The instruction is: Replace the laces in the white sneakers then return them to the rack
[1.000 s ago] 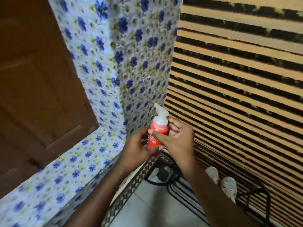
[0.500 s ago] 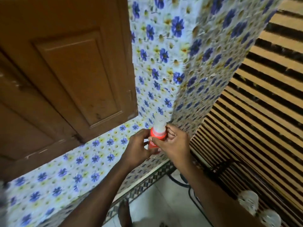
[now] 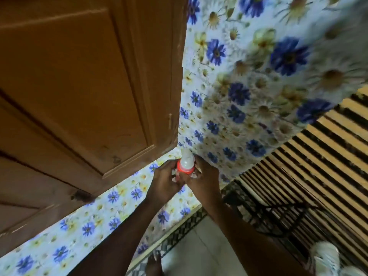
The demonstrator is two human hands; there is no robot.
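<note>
A small red bottle (image 3: 185,169) with a white pump top stands upright in the corner of a flower-papered ledge (image 3: 89,222). My left hand (image 3: 164,181) and my right hand (image 3: 203,179) are both wrapped around its body. One white sneaker (image 3: 326,255) shows at the bottom right, beside the black wire shoe rack (image 3: 278,214); part of another white shape lies below it.
A brown wooden door (image 3: 79,96) fills the left side above the ledge. Flowered wallpaper (image 3: 258,76) covers the corner wall, and a black-and-tan striped surface (image 3: 328,156) runs along the right. Pale floor tiles (image 3: 199,246) and a bare foot (image 3: 154,263) lie below.
The view has swung left and tilted up, bringing the door closer. Both hands carried the red bottle toward the ledge corner, still gripping it.
</note>
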